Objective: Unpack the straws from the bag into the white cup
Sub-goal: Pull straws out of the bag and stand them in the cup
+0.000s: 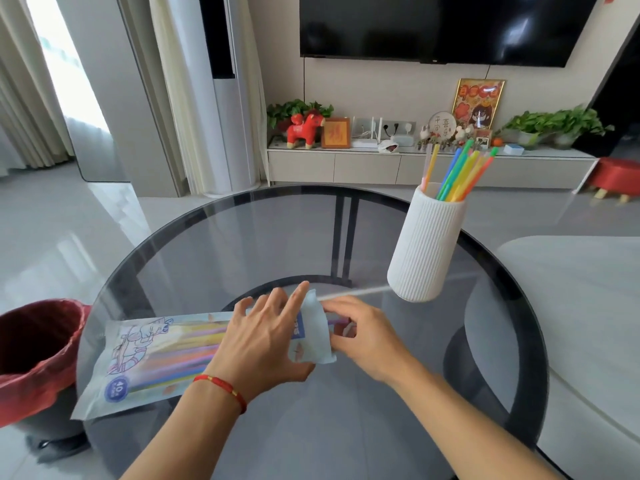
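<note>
A clear printed bag [156, 355] with several coloured straws inside lies flat on the round glass table [277, 237], its open end to the right. My left hand [266, 337] presses on the bag near that open end and lifts its flap. My right hand [363, 336] is at the bag's mouth, fingers pinched on the tips of straws [337, 321] that poke out. The ribbed white cup [424, 247] stands upright at the table's far right, apart from both hands, with several coloured straws [460, 171] in it.
A bin with a red liner [38, 355] stands on the floor left of the table. A pale oval table [581, 306] adjoins on the right. Beyond are a TV cabinet [415, 164] with ornaments and plants, and a red stool [616, 174].
</note>
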### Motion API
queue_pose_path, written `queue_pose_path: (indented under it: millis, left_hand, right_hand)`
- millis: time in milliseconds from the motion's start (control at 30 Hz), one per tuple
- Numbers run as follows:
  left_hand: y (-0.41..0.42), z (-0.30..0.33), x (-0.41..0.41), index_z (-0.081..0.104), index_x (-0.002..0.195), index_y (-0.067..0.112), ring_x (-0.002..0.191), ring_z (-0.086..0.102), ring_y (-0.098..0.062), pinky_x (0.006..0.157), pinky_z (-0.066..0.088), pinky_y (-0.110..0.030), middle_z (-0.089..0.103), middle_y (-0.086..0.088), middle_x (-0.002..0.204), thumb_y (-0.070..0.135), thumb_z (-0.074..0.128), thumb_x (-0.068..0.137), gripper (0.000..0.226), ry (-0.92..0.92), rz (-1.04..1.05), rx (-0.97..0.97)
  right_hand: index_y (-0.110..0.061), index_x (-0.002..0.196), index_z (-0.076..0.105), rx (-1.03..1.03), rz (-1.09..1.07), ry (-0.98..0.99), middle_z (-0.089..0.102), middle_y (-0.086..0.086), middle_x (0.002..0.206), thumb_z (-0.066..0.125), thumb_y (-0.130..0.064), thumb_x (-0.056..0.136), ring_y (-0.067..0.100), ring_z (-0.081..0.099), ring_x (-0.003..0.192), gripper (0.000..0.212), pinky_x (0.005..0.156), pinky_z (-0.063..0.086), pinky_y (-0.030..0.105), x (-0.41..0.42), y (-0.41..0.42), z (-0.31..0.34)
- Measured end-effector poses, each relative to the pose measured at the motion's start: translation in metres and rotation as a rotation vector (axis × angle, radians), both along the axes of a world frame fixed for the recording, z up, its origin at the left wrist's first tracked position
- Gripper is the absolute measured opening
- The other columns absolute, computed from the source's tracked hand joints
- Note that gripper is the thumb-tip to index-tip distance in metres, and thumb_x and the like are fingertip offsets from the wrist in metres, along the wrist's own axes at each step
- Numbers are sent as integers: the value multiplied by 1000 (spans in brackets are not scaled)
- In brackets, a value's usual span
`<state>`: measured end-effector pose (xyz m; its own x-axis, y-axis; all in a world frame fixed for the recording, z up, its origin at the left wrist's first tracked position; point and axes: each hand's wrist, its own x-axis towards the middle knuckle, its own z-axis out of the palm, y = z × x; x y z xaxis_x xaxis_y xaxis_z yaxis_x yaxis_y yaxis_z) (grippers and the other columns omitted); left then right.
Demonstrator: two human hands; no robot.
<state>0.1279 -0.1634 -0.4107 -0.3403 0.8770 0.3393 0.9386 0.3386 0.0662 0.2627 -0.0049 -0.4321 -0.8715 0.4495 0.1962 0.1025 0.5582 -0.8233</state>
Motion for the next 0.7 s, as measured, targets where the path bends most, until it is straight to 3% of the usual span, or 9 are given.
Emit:
queue_pose_path:
  millis: [67, 133, 233, 333, 467, 600, 700]
  left_hand:
    - [0, 1, 1, 24, 151, 25, 95, 59, -23, 85, 49, -42, 53, 3, 106, 69, 59, 57, 109, -8, -7, -12]
    - [1, 4, 2, 24, 151, 25, 97, 59, -24, 84, 48, -40, 53, 2, 108, 61, 58, 57, 106, -15, -11, -29]
    - [1, 8, 4, 22, 152, 24, 99, 59, -23, 85, 47, -40, 52, 2, 111, 53, 58, 58, 105, -11, -18, -56]
    - [-3, 9, 5, 9, 155, 31, 98, 56, -22, 84, 46, -41, 49, 2, 113, 47, 60, 60, 109, 0, -13, -81]
    - [-8, 11, 7, 13, 152, 43, 96, 55, -23, 78, 45, -40, 50, 3, 119, 38, 59, 63, 99, 13, 9, -74]
    - [-8, 11, 7, 29, 146, 42, 101, 56, -25, 80, 44, -40, 52, 3, 129, 33, 56, 68, 84, 0, -1, -97]
    - [-7, 10, 10, 32, 145, 43, 105, 56, -25, 82, 45, -42, 52, 2, 131, 30, 57, 70, 80, 13, -17, -99]
  right_hand:
    - [-28, 124, 77, -12, 21, 18, 70, -16, 113, 82, -9, 88, 1, 69, 99, 41, 81, 57, 23, -2, 2, -2]
    - [-22, 108, 81, 71, 15, -15, 61, -15, 90, 81, -8, 88, -7, 62, 82, 24, 69, 48, 13, -6, 3, -4]
    - [-16, 95, 80, 157, 64, -60, 52, -15, 82, 78, -6, 91, -12, 58, 77, 11, 65, 46, 10, -7, 0, -4]
    - [-18, 91, 84, 174, 56, -29, 57, -4, 77, 82, -19, 91, -4, 57, 71, 2, 61, 42, 14, -1, 13, 6]
    - [-19, 103, 86, -133, -26, -1, 73, 8, 90, 83, -14, 90, 17, 64, 66, 15, 59, 53, 31, 21, 41, 15]
    - [-27, 123, 77, -408, 75, -29, 80, 6, 109, 86, -22, 87, 28, 77, 85, 37, 61, 55, 29, 33, 38, 13]
    - [-22, 112, 80, -402, 40, 46, 82, 5, 95, 85, -21, 88, 27, 73, 72, 25, 58, 56, 28, 22, 23, 10]
